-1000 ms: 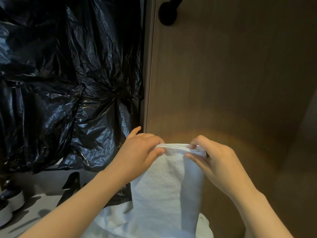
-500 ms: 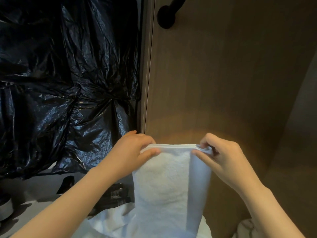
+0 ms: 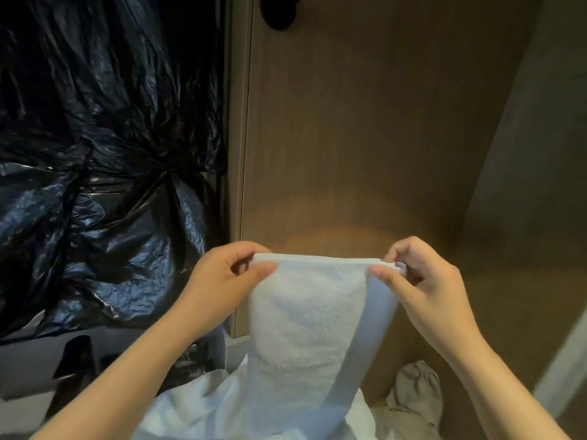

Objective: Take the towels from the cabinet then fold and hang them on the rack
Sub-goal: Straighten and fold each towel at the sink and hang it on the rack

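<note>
Lower centre of frame: towel [image 3: 305, 319] hangs from top edge, left hand [image 3: 222, 281] and right hand [image 3: 422, 281] each pinching one corner, edge stretched level, likely to square next fold.

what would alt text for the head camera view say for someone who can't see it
A person's left hand and right hand pinch the top corners of a white towel, holding its upper edge taut while the rest hangs down. Behind it stands a brown wooden panel, with crumpled black plastic to the left.
</note>
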Action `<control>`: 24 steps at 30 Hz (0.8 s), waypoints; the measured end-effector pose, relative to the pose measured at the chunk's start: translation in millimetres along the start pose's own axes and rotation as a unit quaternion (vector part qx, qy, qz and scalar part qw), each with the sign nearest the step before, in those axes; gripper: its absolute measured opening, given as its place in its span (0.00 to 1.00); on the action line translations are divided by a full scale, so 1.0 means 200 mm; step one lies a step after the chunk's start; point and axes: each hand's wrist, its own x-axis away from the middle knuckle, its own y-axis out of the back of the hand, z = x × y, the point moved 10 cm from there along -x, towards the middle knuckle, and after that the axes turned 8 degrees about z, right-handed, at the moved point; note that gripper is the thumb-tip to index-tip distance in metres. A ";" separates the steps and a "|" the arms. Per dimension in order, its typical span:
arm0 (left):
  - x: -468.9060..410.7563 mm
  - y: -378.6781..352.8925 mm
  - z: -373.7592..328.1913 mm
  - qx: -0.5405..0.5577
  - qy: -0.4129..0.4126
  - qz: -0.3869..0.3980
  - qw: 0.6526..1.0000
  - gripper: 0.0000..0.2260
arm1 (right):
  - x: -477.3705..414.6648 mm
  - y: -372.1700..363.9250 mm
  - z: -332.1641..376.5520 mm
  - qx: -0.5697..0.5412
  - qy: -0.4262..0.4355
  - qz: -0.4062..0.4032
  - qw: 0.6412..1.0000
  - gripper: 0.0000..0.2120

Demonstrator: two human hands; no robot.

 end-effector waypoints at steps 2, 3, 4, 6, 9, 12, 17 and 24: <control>-0.03 -0.02 -0.08 0.007 -0.030 -0.023 0.999 0.05 | 0.02 0.07 -0.02 0.014 -0.021 -0.010 1.000 0.10; -0.05 -0.04 -0.13 0.014 -0.042 -0.027 0.999 0.05 | 0.04 0.12 -0.02 0.016 -0.028 -0.017 0.999 0.11; -0.07 -0.06 -0.19 0.017 -0.053 -0.028 0.998 0.05 | 0.05 0.17 -0.02 0.017 -0.031 -0.025 0.999 0.10; -0.12 -0.12 -0.32 0.024 -0.077 -0.025 0.996 0.04 | 0.08 0.31 -0.02 0.026 -0.033 -0.042 0.998 0.07; -0.20 -0.22 -0.51 0.062 -0.105 -0.016 0.992 0.04 | 0.14 0.54 -0.04 0.033 -0.057 -0.076 0.995 0.05; -0.25 -0.40 -0.71 0.083 -0.123 0.020 0.989 0.02 | 0.24 0.81 -0.07 0.038 -0.077 -0.100 0.991 0.05; -0.24 -0.84 -1.01 0.115 -0.139 0.100 0.978 0.02 | 0.52 1.25 -0.14 0.086 -0.115 -0.098 0.985 0.06; -0.20 -1.45 -1.31 0.179 -0.134 0.193 0.955 0.02 | 0.91 1.73 -0.35 0.213 -0.197 -0.068 0.955 0.06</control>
